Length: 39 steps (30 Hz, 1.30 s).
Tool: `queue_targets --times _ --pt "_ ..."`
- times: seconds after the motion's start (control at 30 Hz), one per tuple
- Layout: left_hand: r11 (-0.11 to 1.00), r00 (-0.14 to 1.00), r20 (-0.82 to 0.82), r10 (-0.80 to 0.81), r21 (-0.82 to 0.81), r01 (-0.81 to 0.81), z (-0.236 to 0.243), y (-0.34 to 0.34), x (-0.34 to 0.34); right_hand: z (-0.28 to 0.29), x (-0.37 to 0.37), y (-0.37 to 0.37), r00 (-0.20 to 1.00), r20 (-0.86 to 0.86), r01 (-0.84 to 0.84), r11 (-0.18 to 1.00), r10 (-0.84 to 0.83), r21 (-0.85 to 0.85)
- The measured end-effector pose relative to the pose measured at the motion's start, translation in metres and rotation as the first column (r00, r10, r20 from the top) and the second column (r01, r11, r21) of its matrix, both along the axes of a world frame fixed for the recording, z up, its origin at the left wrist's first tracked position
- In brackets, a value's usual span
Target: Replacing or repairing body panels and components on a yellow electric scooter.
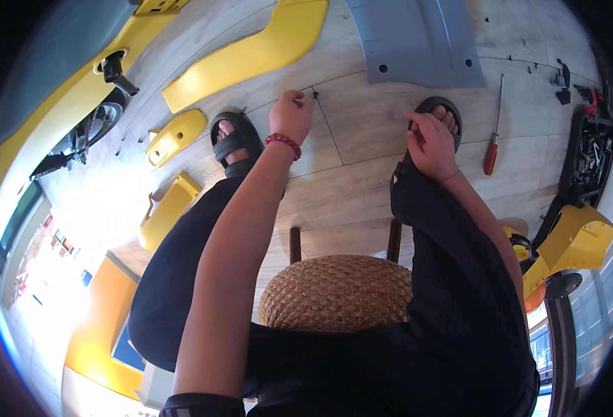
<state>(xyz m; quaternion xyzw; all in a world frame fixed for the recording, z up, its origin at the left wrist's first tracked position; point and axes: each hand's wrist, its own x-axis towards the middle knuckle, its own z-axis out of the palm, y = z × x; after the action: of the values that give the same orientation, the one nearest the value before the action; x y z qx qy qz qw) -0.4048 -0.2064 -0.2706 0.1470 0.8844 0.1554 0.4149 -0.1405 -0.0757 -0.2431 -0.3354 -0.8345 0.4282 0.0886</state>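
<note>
My left hand [291,115], with a red beaded bracelet [283,144] at the wrist, is closed with its fingers curled in. What it holds, if anything, is hidden. Just right of its fingertips is a tiny black piece [315,94]; I cannot tell whether they touch. My right hand [433,144] is over my right sandal [447,111], its index finger stretched to the left and the thumb apart from it, with nothing seen between them. A screwdriver [491,154] with a red handle lies on the floor to the right of that hand.
Ahead lie a long curved yellow panel [251,59] and a grey-blue panel [418,42]. Smaller yellow parts [178,139] rest by my left foot. A yellow scooter body [63,76] stands at far left. At right sits a black case [588,156] of tools; a woven stool [334,292] is beneath me.
</note>
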Motion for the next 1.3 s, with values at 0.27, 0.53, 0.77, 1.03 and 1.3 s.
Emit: queue_targets --times 0.27,0.53,0.77,1.03,1.3 --pt "0.947 0.914 -0.248 -0.322 -0.106 0.305 -0.016 0.025 0.016 0.000 0.000 0.001 0.999 0.011 -0.030 0.999 0.030 0.029" --pt "0.965 0.980 0.162 -0.118 0.251 0.075 0.036 0.025 0.026 0.007 -0.025 0.006 0.998 0.049 -0.017 0.947 0.035 -0.321" --pt "0.898 0.886 0.358 -0.296 0.420 0.130 0.087 0.030 0.049 0.051 -0.070 0.028 0.995 -0.087 -0.056 0.480 -0.042 -0.875" --pt "0.775 0.778 0.142 -0.612 0.308 0.552 0.101 0.031 0.049 0.067 -0.086 0.021 0.980 -0.031 -0.114 0.429 0.197 -0.896" --pt "0.782 0.765 0.203 -0.611 0.306 0.543 0.098 0.029 0.037 0.055 -0.078 0.019 0.995 -0.020 -0.053 0.328 0.103 -0.943"
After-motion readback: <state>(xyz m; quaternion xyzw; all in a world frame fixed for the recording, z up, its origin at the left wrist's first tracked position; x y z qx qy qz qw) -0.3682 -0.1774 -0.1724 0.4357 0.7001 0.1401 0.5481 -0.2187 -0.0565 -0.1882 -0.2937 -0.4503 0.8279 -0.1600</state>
